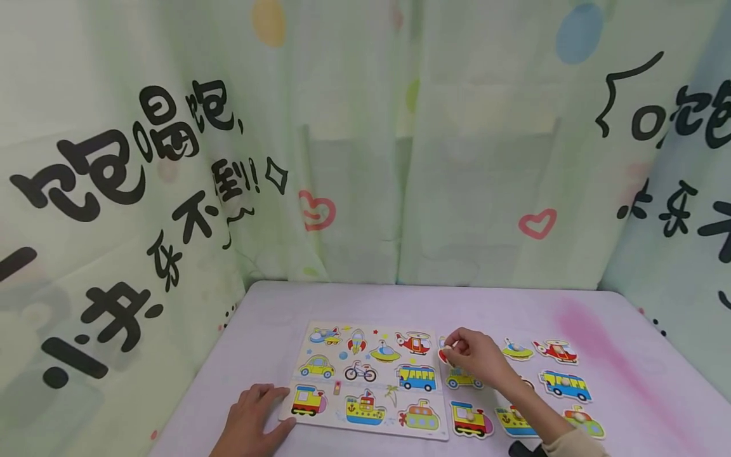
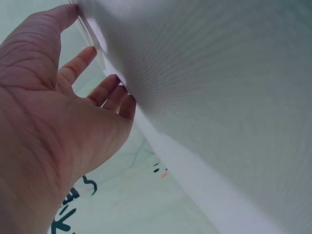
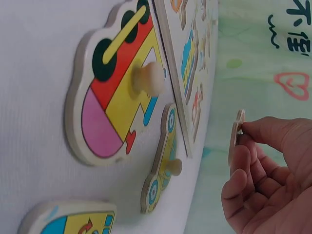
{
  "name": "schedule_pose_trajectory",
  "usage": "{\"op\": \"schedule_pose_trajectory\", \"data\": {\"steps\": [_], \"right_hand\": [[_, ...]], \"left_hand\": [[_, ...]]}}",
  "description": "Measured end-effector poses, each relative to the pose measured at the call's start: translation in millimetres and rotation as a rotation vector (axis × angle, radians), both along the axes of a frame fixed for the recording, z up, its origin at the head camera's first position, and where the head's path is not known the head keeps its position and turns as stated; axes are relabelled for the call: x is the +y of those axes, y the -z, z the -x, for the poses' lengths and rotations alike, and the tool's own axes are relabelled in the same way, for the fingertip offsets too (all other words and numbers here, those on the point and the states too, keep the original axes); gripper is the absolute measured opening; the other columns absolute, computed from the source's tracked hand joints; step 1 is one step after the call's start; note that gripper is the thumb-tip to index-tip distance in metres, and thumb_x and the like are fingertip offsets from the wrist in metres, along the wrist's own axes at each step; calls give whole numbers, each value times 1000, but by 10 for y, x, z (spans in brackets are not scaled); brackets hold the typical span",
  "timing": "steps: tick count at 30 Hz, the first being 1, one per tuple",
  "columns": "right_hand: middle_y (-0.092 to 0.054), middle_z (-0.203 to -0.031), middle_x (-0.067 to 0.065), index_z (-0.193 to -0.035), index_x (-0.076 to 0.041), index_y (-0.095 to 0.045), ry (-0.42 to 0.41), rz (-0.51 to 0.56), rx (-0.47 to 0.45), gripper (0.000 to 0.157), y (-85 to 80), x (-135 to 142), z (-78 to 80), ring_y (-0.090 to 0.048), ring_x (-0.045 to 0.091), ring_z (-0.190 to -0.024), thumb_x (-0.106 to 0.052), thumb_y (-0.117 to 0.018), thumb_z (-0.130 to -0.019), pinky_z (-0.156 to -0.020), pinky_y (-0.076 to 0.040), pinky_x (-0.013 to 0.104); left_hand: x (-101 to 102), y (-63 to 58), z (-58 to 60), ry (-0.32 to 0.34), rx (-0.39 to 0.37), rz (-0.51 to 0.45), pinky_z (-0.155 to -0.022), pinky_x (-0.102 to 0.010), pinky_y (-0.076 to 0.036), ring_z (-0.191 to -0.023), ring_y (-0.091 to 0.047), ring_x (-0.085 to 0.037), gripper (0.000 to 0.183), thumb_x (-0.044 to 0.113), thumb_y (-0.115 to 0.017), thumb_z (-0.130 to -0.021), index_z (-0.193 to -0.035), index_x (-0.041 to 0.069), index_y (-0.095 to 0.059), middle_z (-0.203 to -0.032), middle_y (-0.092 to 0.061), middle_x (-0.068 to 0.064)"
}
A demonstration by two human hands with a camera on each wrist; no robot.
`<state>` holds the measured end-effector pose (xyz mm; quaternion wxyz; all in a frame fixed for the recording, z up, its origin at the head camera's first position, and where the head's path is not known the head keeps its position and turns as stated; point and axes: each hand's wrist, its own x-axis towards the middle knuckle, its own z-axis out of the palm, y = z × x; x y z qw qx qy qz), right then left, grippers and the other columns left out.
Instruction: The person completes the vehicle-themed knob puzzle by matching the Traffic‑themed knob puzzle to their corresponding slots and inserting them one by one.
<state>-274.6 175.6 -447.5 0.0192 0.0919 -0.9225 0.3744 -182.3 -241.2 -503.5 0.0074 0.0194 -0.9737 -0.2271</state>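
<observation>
Beige sleeve (image 1: 578,443) at the lower edge, the right arm reaches over a table as the right hand (image 1: 478,358) pinches a thin puzzle piece (image 3: 234,140) between thumb and fingertips. The piece is raised above the table near the board's right edge; seen edge-on from the right wrist, its picture cannot be made out. Just left lies the puzzle board (image 1: 387,378), printed with vehicles in rows. At its lower left corner the left hand (image 1: 251,416) rests with fingers extended and thumb spread, touching the edge. Right of the board are a car (image 1: 465,381) under the right hand, a train (image 1: 471,421), a flying saucer (image 1: 517,350), a helicopter (image 1: 556,351), a bus (image 1: 565,386), a submarine (image 1: 584,422) and a boat (image 1: 514,424) partly covered by the forearm. Pale cloth (image 1: 491,304) with a pink streak covers the table; behind hang curtains (image 1: 468,190) bearing black lettering and pink hearts.
</observation>
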Motion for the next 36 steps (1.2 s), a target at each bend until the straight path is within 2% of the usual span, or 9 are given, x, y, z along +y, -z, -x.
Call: {"op": "schedule_pose_trajectory", "data": {"steps": [8,18,24,36], "right_hand": [[-56,-75,0,-100,-7,-67,-31,28,-19,11,-2,-141,-23,-52,16,-70,-11,-75,-92,-59,-44,23],[-56,-73,-2,-97,-8,-67,-86,72,4,9,3,-384,-23,-52,14,-67,-11,-75,-92,-59,-44,22],[-56,-74,-1,-98,-8,-68,-85,137,3,9,23,-513,-8,-54,14,-67,-11,-75,-92,-59,-47,21],[-58,-75,-1,-99,-5,-68,-167,228,31,13,39,-714,11,-57,14,-66,-15,-75,-93,-59,-48,21]], "left_hand": [[16,-38,12,2,-5,5,-101,-63,-45,-119,-51,-32,55,47,-84,-80,-126,20,-69,-131,-57,-9],[28,-57,12,-6,-16,4,-101,-64,-44,-120,-50,-33,55,46,-84,-79,-127,22,-69,-132,-57,-9],[31,-64,-2,-4,-8,6,-100,-64,-45,-119,-50,-33,55,45,-85,-79,-127,22,-69,-132,-57,-9],[30,-41,-20,-18,-1,2,-100,-63,-45,-120,-51,-33,55,45,-84,-80,-127,20,-69,-131,-57,-10]]}}
